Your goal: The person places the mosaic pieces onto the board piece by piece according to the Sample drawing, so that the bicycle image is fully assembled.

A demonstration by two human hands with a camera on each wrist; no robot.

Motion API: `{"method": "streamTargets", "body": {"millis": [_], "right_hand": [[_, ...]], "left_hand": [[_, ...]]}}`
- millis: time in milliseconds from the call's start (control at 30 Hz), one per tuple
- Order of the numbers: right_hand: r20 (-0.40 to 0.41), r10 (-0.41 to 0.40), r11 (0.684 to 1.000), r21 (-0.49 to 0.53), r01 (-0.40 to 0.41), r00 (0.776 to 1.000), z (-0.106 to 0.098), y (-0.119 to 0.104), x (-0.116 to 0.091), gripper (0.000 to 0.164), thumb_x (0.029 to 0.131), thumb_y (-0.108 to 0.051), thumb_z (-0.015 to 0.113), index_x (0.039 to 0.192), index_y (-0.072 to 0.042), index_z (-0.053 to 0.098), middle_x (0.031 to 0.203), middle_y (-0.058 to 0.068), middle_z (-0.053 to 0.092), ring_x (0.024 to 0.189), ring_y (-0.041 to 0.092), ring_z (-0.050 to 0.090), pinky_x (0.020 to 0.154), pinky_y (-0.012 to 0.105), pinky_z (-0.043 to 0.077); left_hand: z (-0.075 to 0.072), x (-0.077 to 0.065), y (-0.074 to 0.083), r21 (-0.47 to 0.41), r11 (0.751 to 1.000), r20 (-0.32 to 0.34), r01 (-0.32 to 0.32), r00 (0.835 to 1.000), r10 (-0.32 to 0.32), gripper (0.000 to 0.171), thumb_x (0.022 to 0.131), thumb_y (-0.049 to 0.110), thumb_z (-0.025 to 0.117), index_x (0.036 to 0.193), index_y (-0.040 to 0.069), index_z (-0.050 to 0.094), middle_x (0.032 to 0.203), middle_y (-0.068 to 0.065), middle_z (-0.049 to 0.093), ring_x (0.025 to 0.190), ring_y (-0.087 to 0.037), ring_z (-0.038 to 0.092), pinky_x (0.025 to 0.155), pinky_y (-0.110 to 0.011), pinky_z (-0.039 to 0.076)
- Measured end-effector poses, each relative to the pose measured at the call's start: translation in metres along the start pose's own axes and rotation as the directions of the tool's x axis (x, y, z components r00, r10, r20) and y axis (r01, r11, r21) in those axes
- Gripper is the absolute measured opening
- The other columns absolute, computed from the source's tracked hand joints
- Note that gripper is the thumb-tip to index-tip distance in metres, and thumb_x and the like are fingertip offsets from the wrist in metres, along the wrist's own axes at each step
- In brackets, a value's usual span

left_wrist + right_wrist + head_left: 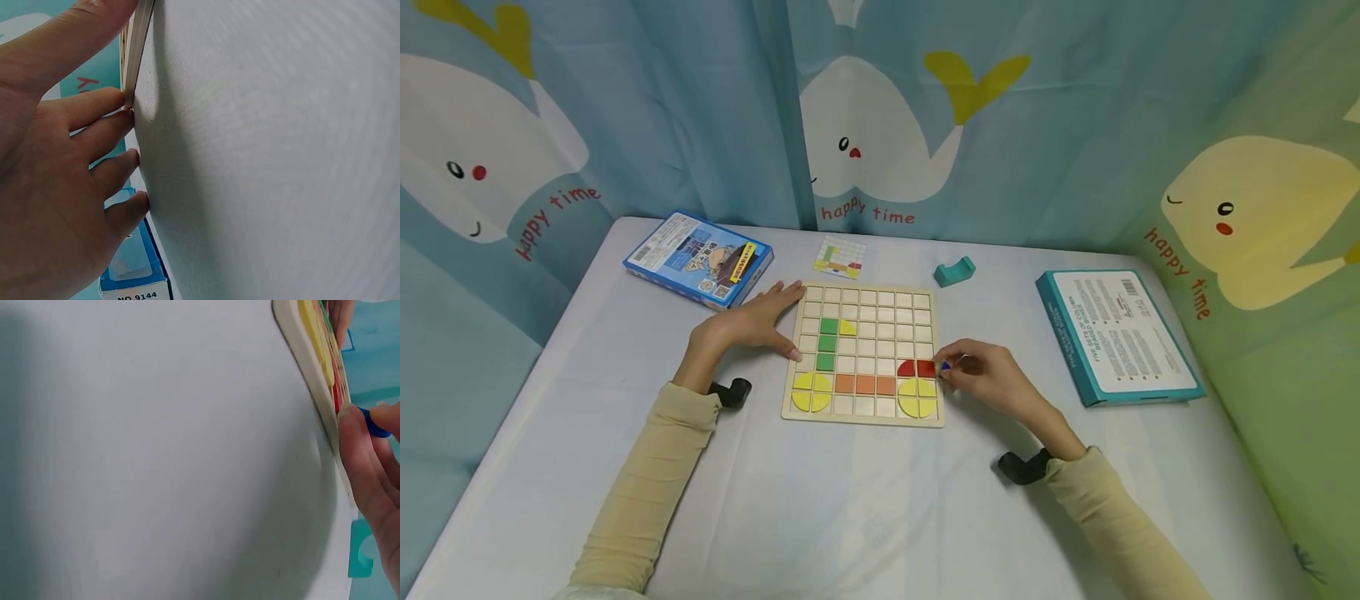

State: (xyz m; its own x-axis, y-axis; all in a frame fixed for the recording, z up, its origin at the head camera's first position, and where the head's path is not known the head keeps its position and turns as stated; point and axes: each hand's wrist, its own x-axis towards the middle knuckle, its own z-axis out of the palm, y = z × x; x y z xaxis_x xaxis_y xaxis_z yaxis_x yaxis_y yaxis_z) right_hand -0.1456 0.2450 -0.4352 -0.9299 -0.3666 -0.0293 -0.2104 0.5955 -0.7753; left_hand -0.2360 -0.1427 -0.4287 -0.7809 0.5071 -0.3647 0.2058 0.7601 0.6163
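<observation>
A wooden grid board [862,420] lies on the table. Green squares [827,343] form a column on it, with a yellow piece [847,327] beside the top one. Orange squares [865,384] run between two yellow circles made of quarter pieces, and two red pieces [916,368] sit above the right circle. My left hand [747,322] rests at the board's left edge, thumb and fingers spread along it. At the right edge my right hand [992,377] pinches a small blue piece [375,424] between thumb and finger, close to the red pieces.
Behind the board lie a pattern card [840,257] and a teal curved block [955,271]. A blue box [700,258] is at the back left, a teal and white box [1120,337] at the right. A whale-print curtain [880,117] hangs behind.
</observation>
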Motion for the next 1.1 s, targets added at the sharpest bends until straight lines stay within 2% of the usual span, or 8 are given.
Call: {"method": "streamTargets", "body": {"millis": [200,367,633,900,1100], "right_hand": [[0.021,0.019,0.994,0.105,-0.021,1.000,0.009,-0.007,0.003,0.012,0.093,-0.001,0.071,0.103,-0.004,0.077,0.106,0.014,0.076,0.085,0.019,0.070,0.066,0.024,0.055],[0.042,0.033,0.989,0.142,-0.039,0.999,0.019,-0.015,0.006,0.009,0.092,-0.004,0.074,0.100,-0.003,0.078,0.100,0.012,0.077,0.084,0.016,0.071,0.071,0.022,0.057],[0.096,0.000,0.984,0.177,-0.017,0.995,0.032,-0.024,0.011,0.009,0.092,-0.004,0.074,0.100,-0.005,0.079,0.103,0.011,0.077,0.085,0.017,0.073,0.075,0.021,0.059],[0.113,-0.092,0.986,0.149,0.075,0.989,0.045,-0.033,0.013,0.010,0.092,-0.004,0.075,0.097,-0.008,0.082,0.102,0.006,0.079,0.090,0.014,0.073,0.079,0.021,0.059],[0.107,-0.176,0.978,0.137,0.161,0.979,0.055,-0.040,0.015,0.009,0.090,0.000,0.075,0.093,-0.006,0.082,0.097,0.007,0.079,0.086,0.013,0.072,0.078,0.021,0.059]], "left_hand": [[0.000,0.000,-0.001,0.005,1.000,0.001,0.006,1.000,-0.006,0.115,0.081,0.035,0.088,0.166,0.009,0.015,0.174,-0.011,0.007,0.161,-0.036,-0.004,0.127,-0.063,0.007],[0.000,0.000,0.000,0.005,1.000,0.003,0.008,1.000,-0.008,0.115,0.081,0.036,0.088,0.166,0.009,0.015,0.174,-0.011,0.007,0.161,-0.036,-0.004,0.127,-0.063,0.006],[-0.001,-0.002,0.003,-0.001,1.000,0.006,0.006,1.000,-0.006,0.114,0.082,0.034,0.088,0.166,0.008,0.015,0.174,-0.011,0.007,0.161,-0.036,-0.004,0.127,-0.063,0.006],[-0.002,0.000,0.003,0.008,1.000,0.008,0.010,1.000,-0.010,0.114,0.082,0.034,0.088,0.166,0.009,0.015,0.174,-0.011,0.006,0.161,-0.036,-0.004,0.127,-0.064,0.007],[-0.002,0.000,0.002,0.011,1.000,0.010,0.018,1.000,-0.018,0.114,0.082,0.035,0.088,0.166,0.009,0.015,0.174,-0.011,0.006,0.161,-0.037,-0.004,0.126,-0.065,0.006]]}}
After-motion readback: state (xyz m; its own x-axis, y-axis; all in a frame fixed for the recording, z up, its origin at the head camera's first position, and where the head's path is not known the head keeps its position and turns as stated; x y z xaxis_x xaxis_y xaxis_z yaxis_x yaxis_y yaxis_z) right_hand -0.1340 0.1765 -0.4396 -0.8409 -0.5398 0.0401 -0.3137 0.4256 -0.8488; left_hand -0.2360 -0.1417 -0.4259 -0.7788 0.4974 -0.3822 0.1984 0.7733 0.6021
